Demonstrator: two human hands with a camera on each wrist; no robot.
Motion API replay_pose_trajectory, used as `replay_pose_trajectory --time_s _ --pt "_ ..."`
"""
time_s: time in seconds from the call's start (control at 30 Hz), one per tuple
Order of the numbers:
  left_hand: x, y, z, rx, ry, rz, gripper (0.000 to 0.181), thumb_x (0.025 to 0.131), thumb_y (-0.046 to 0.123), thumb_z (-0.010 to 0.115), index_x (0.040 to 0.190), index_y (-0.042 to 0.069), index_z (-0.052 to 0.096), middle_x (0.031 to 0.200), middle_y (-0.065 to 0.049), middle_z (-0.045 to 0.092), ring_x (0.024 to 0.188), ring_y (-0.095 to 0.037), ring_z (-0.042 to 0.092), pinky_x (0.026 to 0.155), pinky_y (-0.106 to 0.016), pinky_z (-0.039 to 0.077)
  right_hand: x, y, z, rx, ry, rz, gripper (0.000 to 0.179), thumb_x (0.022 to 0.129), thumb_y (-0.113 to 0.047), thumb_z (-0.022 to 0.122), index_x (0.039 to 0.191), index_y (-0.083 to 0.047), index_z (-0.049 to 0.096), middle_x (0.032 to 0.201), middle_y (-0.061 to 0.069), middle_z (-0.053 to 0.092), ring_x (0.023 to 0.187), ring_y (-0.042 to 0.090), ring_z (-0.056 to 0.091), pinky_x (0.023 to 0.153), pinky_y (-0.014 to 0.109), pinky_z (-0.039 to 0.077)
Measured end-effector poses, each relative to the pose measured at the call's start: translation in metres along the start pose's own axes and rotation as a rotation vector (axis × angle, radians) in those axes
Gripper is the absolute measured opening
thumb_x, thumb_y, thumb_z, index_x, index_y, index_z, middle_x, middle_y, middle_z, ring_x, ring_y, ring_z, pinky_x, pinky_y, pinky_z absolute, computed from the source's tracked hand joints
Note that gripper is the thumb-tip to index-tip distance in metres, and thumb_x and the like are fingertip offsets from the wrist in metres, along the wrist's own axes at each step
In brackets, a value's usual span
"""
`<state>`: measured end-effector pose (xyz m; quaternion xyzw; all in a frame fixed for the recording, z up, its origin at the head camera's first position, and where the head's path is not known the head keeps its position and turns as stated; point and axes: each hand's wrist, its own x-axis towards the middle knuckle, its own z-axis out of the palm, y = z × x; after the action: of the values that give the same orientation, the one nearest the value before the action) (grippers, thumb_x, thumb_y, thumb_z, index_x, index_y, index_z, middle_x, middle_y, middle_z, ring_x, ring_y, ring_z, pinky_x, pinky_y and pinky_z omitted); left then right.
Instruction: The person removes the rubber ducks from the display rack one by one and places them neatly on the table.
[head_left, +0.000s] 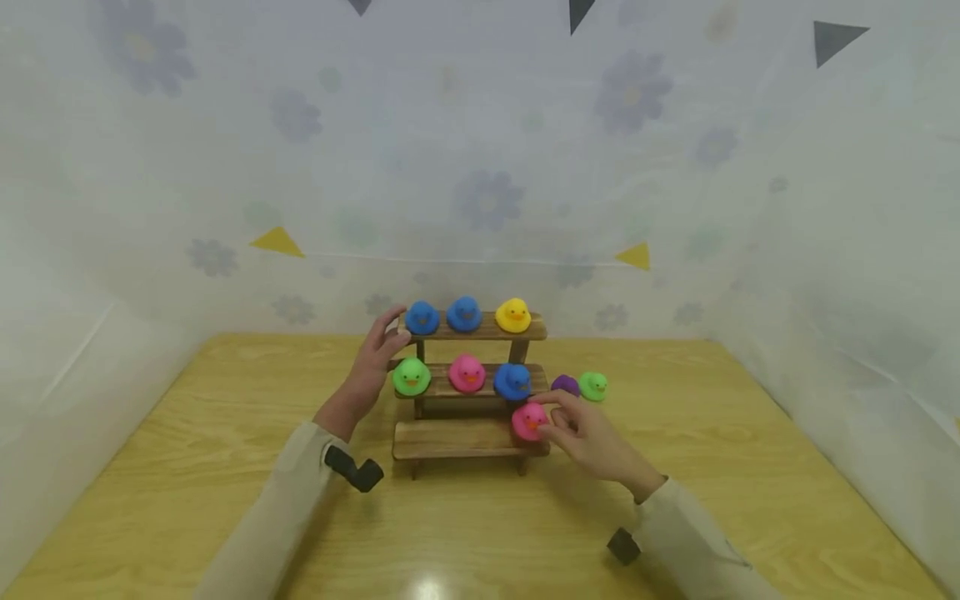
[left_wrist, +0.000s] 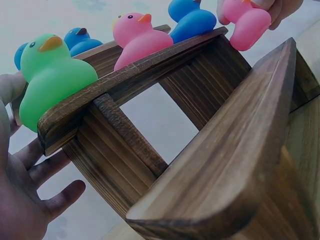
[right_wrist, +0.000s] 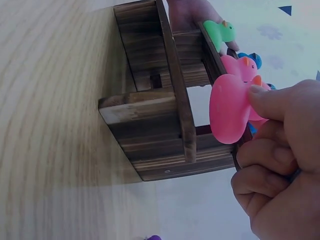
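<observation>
A three-tier wooden stand (head_left: 470, 439) carries rubber ducks on its upper tiers. My left hand (head_left: 372, 367) holds the left end of the top tier between thumb and forefinger; its other fingers spread behind the stand in the left wrist view. Close by are a blue duck (head_left: 422, 318) and a green duck (left_wrist: 55, 82). My right hand (head_left: 592, 435) pinches a pink rubber duck (right_wrist: 229, 110) between thumb and forefinger, over the right end of the bottom tier. Just above it, on the middle tier, sits a blue duck (head_left: 513, 382), beside another pink duck (head_left: 467, 374).
On the top tier are another blue duck (head_left: 465, 314) and a yellow duck (head_left: 513, 316). A purple duck (head_left: 566, 385) and a light green duck (head_left: 593, 386) rest on the wooden table (head_left: 697, 467), right of the stand. Behind hangs a flowered curtain (head_left: 420, 150).
</observation>
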<state>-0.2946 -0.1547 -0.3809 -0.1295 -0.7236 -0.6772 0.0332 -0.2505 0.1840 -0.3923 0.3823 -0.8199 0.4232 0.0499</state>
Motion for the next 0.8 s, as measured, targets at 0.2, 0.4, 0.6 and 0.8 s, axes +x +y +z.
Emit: replay_pose_trajectory --time_s 0.2,0.4,0.6,0.8 --pt "0.001 -0.001 0.001 -0.004 -0.006 0.001 0.056 0.103 0.034 0.04 0.154 0.02 0.02 0.153 -0.018 0.029 0.139 -0.037 0.032 0.108 -0.062 0.026 -0.001 -0.001 -0.012 -0.013 -0.02 0.01 0.029 0.094 -0.009 0.062 0.123 -0.009 0.06 0.061 -0.01 0.036 0.05 -0.004 0.028 0.047 0.017 0.031" --pt "0.0 0.0 0.001 0.0 -0.006 0.001 0.056 0.104 0.035 0.039 0.154 0.021 0.02 0.153 -0.017 0.029 0.139 -0.037 0.032 0.108 -0.062 0.025 -0.003 -0.001 -0.022 -0.045 -0.011 0.023 0.029 0.093 -0.006 0.062 0.122 -0.005 0.06 0.061 -0.009 0.036 0.05 -0.003 0.028 0.047 0.018 0.03" --pt "-0.001 0.001 0.002 0.007 -0.016 -0.004 0.054 0.104 0.035 0.038 0.154 0.023 0.02 0.154 -0.018 0.029 0.139 -0.037 0.032 0.109 -0.062 0.025 -0.005 -0.003 -0.031 -0.025 -0.035 0.038 0.03 0.093 0.0 0.06 0.123 0.0 0.058 0.058 -0.008 0.034 0.048 -0.003 0.027 0.044 0.019 0.028" --pt "-0.001 0.001 0.002 0.007 -0.004 -0.007 0.055 0.104 0.033 0.038 0.154 0.02 0.019 0.153 -0.02 0.029 0.139 -0.039 0.031 0.109 -0.062 0.024 -0.006 -0.003 -0.041 -0.051 -0.022 0.024 0.029 0.093 0.0 0.06 0.122 0.0 0.058 0.057 -0.007 0.034 0.048 -0.003 0.026 0.046 0.018 0.03"
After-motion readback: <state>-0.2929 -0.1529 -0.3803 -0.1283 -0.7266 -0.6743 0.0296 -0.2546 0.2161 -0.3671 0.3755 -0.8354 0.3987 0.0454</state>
